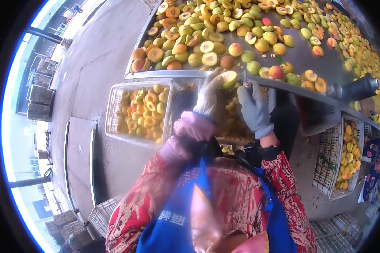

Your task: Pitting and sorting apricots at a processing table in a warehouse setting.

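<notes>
At the near edge of the metal table (pixel 173 74), my left hand (pixel 208 96) in a white knit glove is closed on a cut peach (pixel 229 79), its pale inside facing up. Beside it, my right hand (pixel 256 110) in a grey glove grips a small knife (pixel 246 77); its narrow blade points away from me, close to the peach. Much of the handle is hidden by the glove. Whole and halved peaches (pixel 209 46), yellow, green and reddish, lie piled on the table just beyond both hands.
A white plastic crate (pixel 109 110) of peach halves stands left of my legs. Another container with peach pieces (pixel 233 107) sits below my hands. To the right are a dark cylinder (pixel 355 87) at the table edge, a filled crate (pixel 325 154) and another person's patterned clothing (pixel 373 158).
</notes>
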### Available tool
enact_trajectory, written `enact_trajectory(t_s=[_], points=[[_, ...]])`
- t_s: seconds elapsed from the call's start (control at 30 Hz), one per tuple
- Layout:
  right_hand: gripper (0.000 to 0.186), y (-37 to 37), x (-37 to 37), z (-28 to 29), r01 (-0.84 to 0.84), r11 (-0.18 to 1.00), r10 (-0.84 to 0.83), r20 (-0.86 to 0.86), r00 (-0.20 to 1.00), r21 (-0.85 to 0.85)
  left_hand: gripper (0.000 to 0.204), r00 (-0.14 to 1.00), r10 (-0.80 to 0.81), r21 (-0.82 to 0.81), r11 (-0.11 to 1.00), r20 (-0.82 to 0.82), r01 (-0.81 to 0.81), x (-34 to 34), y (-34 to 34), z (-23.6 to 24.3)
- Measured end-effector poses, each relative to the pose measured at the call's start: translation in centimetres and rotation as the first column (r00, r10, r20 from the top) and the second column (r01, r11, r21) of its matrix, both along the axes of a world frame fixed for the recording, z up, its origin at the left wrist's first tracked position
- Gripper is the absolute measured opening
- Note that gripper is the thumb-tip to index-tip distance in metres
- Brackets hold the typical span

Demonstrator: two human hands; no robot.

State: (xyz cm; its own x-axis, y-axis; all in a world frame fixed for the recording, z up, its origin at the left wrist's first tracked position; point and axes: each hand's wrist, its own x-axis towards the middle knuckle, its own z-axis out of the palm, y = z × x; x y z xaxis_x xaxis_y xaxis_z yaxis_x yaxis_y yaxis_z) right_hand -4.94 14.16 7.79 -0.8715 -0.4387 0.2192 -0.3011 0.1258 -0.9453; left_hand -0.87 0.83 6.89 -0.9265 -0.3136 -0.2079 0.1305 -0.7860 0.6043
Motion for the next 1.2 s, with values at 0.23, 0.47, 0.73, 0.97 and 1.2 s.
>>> enact_trajectory(t_s=[0.23,0.47,0.73,0.97,1.2], points=[[0.02,-2.0,3.8,-5.5,-0.068,0.986,0.066,0.018,0.998,0.153,0.043,0.981,0.192,-0.143,0.971,-0.002,-0.191,3.1,-0.2,-3.2],[0.031,-2.3,4.3,-11.1,-0.215,0.976,0.216,0.357,0.909,-0.043,0.032,0.952,0.294,-0.223,0.937,0.085,-0.27,2.7,-1.2,-5.5],[0.049,-2.3,3.7,-8.1,-0.253,0.919,0.132,0.367,0.921,0.303,0.033,0.94,0.311,-0.233,0.933,0.139,-0.275,2.1,-0.7,-6.0],[0.044,-2.8,4.0,-9.5,-0.215,0.94,0.111,0.36,0.926,0.263,0.029,0.938,0.299,0.023,0.951,0.178,-0.308,1.4,-1.0,-6.7],[0.031,-3.1,4.1,-8.1,-0.308,0.943,0.218,0.464,0.859,0.127,0.018,0.844,0.477,-0.379,0.849,0.246,-0.369,0.8,-0.6,-7.1]])
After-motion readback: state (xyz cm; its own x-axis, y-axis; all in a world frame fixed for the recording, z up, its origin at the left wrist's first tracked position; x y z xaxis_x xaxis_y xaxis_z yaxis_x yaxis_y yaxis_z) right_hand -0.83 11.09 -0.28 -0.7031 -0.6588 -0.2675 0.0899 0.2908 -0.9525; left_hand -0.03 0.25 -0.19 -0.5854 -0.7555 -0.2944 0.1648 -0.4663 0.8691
